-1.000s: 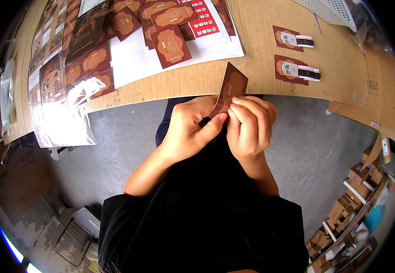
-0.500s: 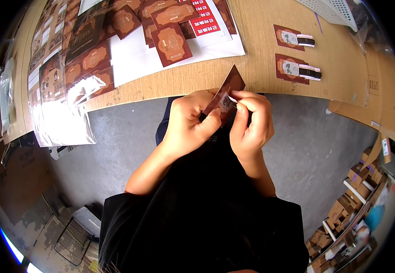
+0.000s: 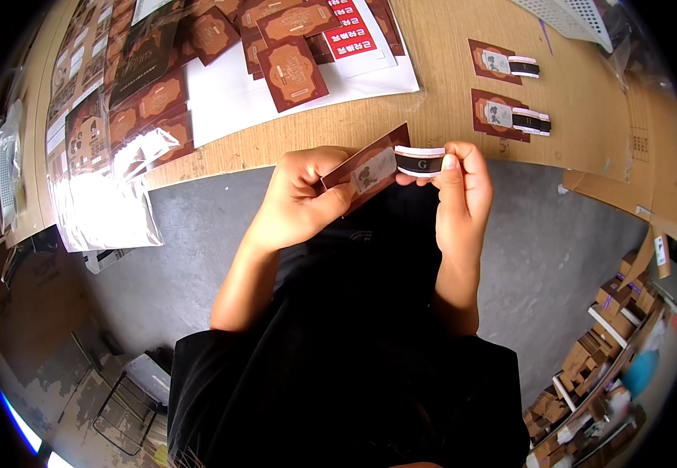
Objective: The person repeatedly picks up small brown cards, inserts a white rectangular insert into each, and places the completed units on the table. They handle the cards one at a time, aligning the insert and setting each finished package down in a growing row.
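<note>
In front of my body, at the table's near edge, my left hand (image 3: pixel 299 195) grips a reddish-brown card (image 3: pixel 389 140) by its left end, thumb on top. A small pale piece with a grey picture (image 3: pixel 371 173) lies on the card's face. From its right side a short black strip with white edges (image 3: pixel 419 164) reaches out. My right hand (image 3: pixel 461 183) pinches that strip's right end between thumb and fingers. Whether the strip is joined to the pale piece I cannot tell. Two similar cards, an upper one (image 3: pixel 479 58) and a lower one (image 3: pixel 480 113), lie at the right with matching pale pieces and black strips.
Several brown cards (image 3: pixel 293 74) lie on white sheets (image 3: pixel 237 117) at the back. Red-and-white labels (image 3: pixel 350 35) sit beside them. Shiny clear plastic (image 3: pixel 108 210) covers packs at the left. A white perforated basket (image 3: pixel 568 19) stands at the back right, cardboard (image 3: pixel 627 195) below it.
My right hand has moved right and a little up, and the black strip now shows stretched out flat. The card has turned to a flatter slant, its face more visible.
</note>
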`<state>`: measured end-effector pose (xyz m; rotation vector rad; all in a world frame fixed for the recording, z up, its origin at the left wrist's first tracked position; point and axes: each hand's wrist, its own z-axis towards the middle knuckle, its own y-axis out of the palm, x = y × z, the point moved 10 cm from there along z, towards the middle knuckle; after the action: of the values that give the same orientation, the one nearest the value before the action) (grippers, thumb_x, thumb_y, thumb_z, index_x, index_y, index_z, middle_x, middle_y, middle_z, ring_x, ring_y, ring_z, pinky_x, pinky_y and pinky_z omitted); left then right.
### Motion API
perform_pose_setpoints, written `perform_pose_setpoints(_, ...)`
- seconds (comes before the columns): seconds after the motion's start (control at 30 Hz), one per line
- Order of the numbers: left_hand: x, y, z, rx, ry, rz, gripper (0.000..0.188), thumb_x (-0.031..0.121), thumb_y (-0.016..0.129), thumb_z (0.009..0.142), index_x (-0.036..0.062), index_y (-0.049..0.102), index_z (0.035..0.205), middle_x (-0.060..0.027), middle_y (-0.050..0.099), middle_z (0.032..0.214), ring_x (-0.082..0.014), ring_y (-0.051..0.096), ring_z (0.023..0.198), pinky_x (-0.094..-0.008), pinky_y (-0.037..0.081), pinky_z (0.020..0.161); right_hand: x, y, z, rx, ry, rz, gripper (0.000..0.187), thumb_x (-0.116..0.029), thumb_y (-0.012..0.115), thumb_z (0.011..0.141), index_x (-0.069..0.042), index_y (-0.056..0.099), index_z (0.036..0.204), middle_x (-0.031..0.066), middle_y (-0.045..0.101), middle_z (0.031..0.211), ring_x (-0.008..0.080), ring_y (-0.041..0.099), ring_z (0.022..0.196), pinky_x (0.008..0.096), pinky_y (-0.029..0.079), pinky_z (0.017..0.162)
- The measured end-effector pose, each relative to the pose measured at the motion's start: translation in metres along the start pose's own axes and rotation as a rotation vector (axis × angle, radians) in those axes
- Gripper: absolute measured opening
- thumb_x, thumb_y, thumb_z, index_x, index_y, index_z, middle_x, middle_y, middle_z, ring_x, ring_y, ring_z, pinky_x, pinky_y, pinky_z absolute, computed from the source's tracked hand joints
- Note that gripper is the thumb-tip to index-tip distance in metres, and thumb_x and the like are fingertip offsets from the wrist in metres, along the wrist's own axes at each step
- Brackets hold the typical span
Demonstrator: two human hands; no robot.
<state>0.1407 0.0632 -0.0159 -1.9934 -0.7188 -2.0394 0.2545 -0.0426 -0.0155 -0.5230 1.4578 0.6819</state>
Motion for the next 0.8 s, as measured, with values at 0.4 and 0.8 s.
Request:
perform_pose_setpoints(0.4,-0.023,-0.005,0.006,0.084,-0.147,-0.166,0.018,-0.006,0.052,0.072,0.0061,0.043,0.063,0.0081,0.038,0.059,0.0004,0.032,0.054,-0.0168,0.027,0.047,0.006,-0.013,-0.003,0.097,0.069,0.094,0.011,-0.012,0.047,0.088,-0.001,0.047,0.091,0.0072,0.056,0.074,0.0096,0.049,0.049,0.0200,0.040,0.045)
perform_pose_setpoints(0.8,-0.036,0.045,0.048,-0.056,-0.214,-0.250,0.018,-0.005,0.053,0.071,0.0075,0.042,0.062,0.0071,0.039,0.061,-0.0006,0.032,0.055,-0.0174,0.027,0.048,0.010,-0.071,0.009,0.200,0.077,0.203,0.007,-0.006,0.050,0.085,-0.001,0.046,0.086,0.0059,0.055,0.072,0.0077,0.048,0.051,0.0204,0.039,0.042)
